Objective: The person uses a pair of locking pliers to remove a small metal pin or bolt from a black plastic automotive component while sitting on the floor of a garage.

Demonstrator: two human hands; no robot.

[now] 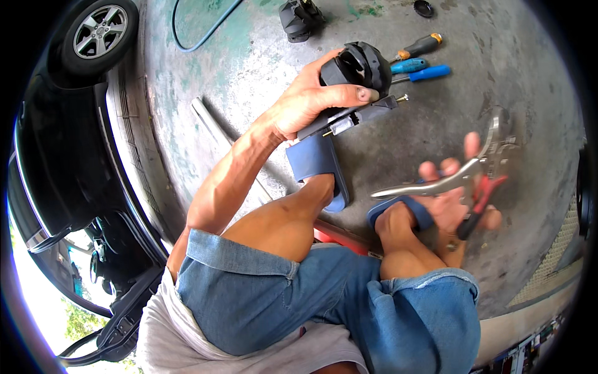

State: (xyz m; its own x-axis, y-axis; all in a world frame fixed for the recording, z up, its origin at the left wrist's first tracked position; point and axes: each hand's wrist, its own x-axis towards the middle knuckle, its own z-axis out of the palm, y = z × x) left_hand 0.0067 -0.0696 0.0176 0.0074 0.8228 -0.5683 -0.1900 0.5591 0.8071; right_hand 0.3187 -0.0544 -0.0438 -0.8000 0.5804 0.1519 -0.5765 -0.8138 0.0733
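My left hand [305,93] is closed around a black plastic car part [370,65] with a rounded, ribbed top and a flat bracket below. The thumb presses along its near side. A screw [402,98] sticks out of the bracket's right end, and another brass-coloured tip shows beneath it. To the lower right, my right hand [445,209] holds metal locking pliers [492,149] with a red and black lever. Their long silver handle points left, and the jaws, smeared by motion, point up and away. The fingers lie loosely spread about the pliers.
Three screwdrivers, one orange and grey [425,45], one teal [410,66] and one blue [431,72], lie beyond the part. Another black part [300,20], a round black cap [423,8], a blue hose [212,36] and a metal bar [215,124] rest on the concrete. A black car [68,137] stands left.
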